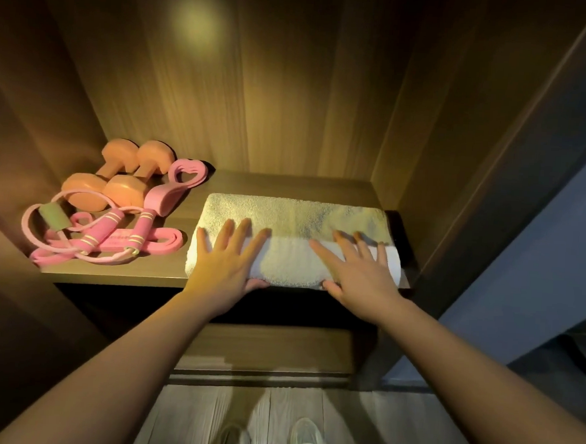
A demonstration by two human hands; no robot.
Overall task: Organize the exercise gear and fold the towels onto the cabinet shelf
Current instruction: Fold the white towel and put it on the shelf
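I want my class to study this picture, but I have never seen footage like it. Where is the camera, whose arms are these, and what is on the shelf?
There is no machine here. A person wears a camera on the head, so you look down along their own arms. This one picture shows a wooden cabinet shelf. On its left side lie two orange dumbbells, a pink skipping rope and a pink stretch band. On the right lies a folded white towel. The left hand and the right hand lie flat on the towel, fingers straight. Neither hand grips anything.
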